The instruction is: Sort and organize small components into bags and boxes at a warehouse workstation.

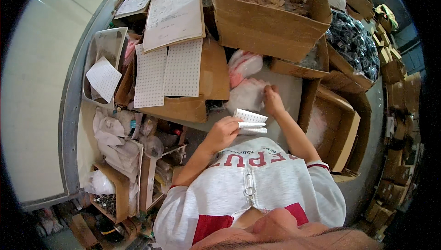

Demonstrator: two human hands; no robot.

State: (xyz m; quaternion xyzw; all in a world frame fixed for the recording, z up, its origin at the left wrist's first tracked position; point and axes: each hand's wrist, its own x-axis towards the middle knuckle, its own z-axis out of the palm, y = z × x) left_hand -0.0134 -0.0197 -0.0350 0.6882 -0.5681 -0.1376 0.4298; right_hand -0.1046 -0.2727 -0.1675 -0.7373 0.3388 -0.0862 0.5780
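Note:
My left hand (223,132) is closed round a folded sheet of small printed labels (250,116), held just above the front of my sweatshirt. Bent over on itself, the white sheet shows rows of dark print. To its right, my right hand (274,101) has its fingers pinched together at the edge of a pile of clear plastic bags (245,96). Whatever sits between those fingertips is too small to make out. Behind the pile lies another clear bundle with pink-red parts (245,64). Both rest on a grey work surface (287,84).
Two label sheets (183,68) and a stack of papers (174,15) lie on cardboard at the left. A large carton (271,25) stands at the back, an open box (335,130) at the right. One plastic bin (98,43) holds another label sheet.

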